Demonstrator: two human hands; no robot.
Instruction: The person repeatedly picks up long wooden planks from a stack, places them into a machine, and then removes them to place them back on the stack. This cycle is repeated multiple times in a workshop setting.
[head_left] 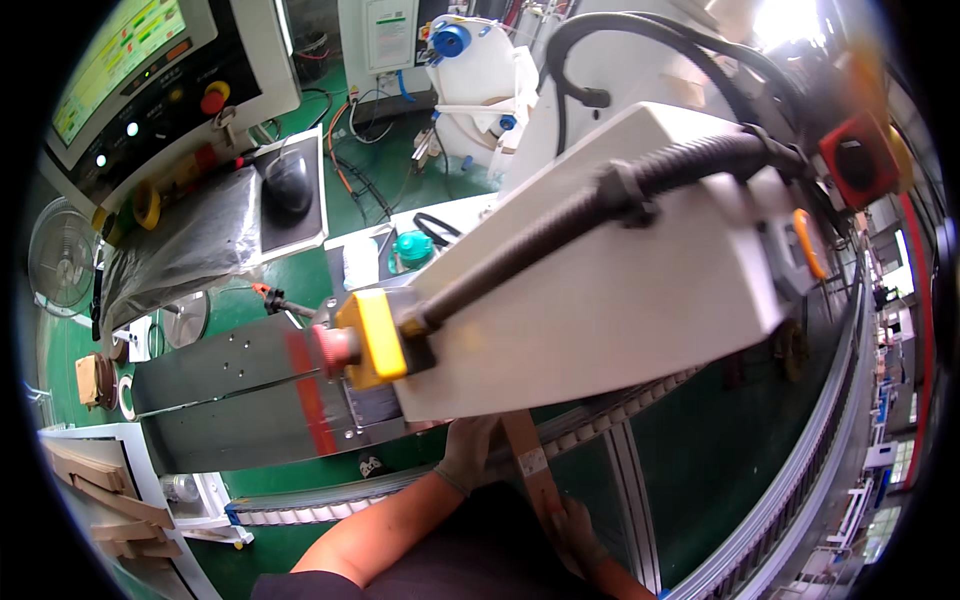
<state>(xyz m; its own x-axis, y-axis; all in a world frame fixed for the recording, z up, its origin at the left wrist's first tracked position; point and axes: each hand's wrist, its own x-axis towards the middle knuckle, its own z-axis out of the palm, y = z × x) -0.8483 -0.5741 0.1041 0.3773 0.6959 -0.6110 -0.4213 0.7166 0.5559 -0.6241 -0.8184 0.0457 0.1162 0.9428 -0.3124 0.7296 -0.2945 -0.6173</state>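
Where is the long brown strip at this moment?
In the head view, the brown strip is low, near centre, right of the left hand; the right hand touches it.

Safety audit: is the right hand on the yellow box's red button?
No, the right hand is at the brown strip, well apart from the red button.
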